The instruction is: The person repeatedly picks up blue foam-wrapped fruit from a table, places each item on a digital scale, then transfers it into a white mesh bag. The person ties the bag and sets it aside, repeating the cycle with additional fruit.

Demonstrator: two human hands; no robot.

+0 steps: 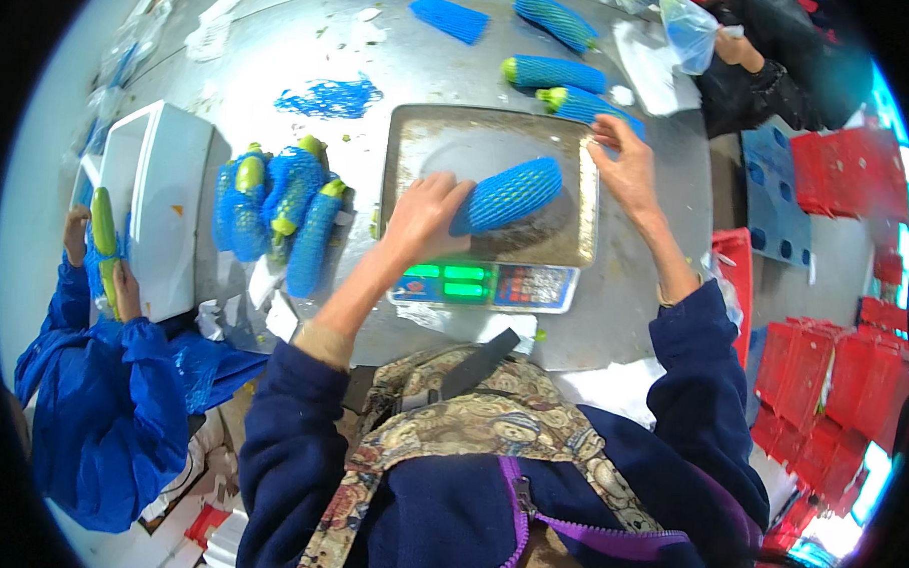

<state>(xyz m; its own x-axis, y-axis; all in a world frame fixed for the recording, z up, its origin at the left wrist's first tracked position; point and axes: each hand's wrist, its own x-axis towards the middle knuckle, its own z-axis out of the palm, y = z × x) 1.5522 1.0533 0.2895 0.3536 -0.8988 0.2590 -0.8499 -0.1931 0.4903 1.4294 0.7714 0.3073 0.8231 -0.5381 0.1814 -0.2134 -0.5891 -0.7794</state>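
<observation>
A green squash in a blue foam net sleeve (514, 196) lies slantwise on the metal pan of a digital scale (430, 125). My left hand (429, 212) is on its left end, with the fingers partly hidden, so a firm grip cannot be told. My right hand (624, 166) is raised over the pan's right edge, fingers apart, holding nothing. Just beyond it lies another netted squash (581, 104). Below the pan, the scale's display (454, 280) glows green.
Several netted squashes (313, 238) lie left of the scale, others at the back right. A white foam box (175, 207) stands far left, beside a co-worker in blue (104, 422) holding a squash. Another person's hand (737, 50) holds a plastic bag. Red crates (797, 363) are stacked right.
</observation>
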